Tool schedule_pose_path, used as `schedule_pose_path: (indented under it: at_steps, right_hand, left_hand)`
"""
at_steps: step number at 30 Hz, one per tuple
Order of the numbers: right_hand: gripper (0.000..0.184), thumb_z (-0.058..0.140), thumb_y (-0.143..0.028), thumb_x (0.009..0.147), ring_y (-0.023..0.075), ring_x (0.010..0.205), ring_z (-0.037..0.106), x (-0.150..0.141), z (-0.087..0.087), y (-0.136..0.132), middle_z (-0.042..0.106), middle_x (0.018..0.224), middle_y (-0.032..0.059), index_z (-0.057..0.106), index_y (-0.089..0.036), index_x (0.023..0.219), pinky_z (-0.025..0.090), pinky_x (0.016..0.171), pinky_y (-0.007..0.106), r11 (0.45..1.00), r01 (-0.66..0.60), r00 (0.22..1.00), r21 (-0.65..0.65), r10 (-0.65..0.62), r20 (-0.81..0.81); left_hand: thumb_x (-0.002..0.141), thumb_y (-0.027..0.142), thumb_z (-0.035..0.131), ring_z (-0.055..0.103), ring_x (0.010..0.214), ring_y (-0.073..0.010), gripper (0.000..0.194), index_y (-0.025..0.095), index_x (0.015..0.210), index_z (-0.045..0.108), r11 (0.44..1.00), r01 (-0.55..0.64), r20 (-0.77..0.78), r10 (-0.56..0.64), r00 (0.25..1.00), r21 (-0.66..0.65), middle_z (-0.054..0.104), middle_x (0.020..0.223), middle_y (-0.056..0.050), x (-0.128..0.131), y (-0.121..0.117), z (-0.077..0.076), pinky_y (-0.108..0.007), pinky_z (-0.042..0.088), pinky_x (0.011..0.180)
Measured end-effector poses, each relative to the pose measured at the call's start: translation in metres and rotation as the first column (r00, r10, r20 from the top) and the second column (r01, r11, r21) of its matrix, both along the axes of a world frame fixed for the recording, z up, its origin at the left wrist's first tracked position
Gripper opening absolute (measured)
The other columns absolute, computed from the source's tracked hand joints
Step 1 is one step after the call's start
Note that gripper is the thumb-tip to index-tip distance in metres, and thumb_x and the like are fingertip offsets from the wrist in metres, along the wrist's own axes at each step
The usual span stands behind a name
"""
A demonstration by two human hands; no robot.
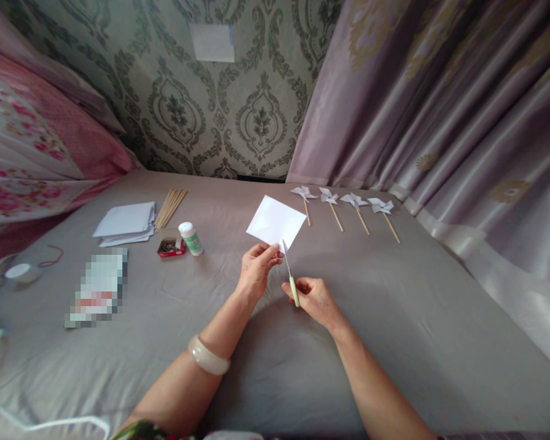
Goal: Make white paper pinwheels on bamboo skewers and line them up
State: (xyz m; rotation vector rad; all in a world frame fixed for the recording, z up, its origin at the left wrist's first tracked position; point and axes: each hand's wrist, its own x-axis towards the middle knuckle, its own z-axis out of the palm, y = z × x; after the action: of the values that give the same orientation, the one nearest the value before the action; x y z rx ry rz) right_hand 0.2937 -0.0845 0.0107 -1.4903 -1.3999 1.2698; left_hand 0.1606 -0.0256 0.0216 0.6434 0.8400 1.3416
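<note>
My left hand [257,267] pinches the near corner of a white square of paper [275,221], held up above the grey sheet. In my right hand [315,299] is a pair of scissors [294,290] with pale green handles. Their blades point away from me and meet the paper's lower edge, just right of my left fingertips. Whether the blades are parted I cannot tell. My right fingers are partly hidden behind the handle.
Several paper pinwheels on sticks [357,201] lie in a row at the back right. To the left are stacked white paper [124,221], wooden sticks [170,208], a red box of small metal pieces [170,247], a white-and-green bottle [190,238] and a white cable [41,426].
</note>
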Motion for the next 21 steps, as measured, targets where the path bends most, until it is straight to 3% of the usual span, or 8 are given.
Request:
schedule_pose_path:
  at_steps: [12,21]
  right_hand:
    - [0.045,0.066,-0.058,0.067,0.0099,0.053,0.039,0.0,0.012,-0.001,0.046,0.052,-0.003,0.051,-0.017,0.055,0.03,0.05,0.024,1.0,0.006,1.0,-0.015,-0.006,-0.012]
    - [0.044,0.064,-0.058,0.07,0.0099,0.053,0.039,0.001,0.01,0.0,0.047,0.052,-0.0025,0.053,-0.017,0.055,0.03,0.049,0.024,1.0,0.025,1.0,0.015,-0.025,0.012]
  left_hand:
    - [0.058,0.03,0.08,0.057,0.059,-0.0094,0.026,0.014,0.061,0.06,0.999,0.051,-0.007,-0.051,0.999,-0.014,0.061,0.061,-0.001,0.005,-0.005,0.0,-0.023,0.045,0.061]
    - [0.059,0.031,0.08,0.057,0.06,-0.0096,0.026,0.014,0.061,0.059,0.999,0.05,0.0,-0.05,0.999,-0.013,0.06,0.061,-0.001,0.008,-0.007,-0.001,-0.023,0.045,0.06]
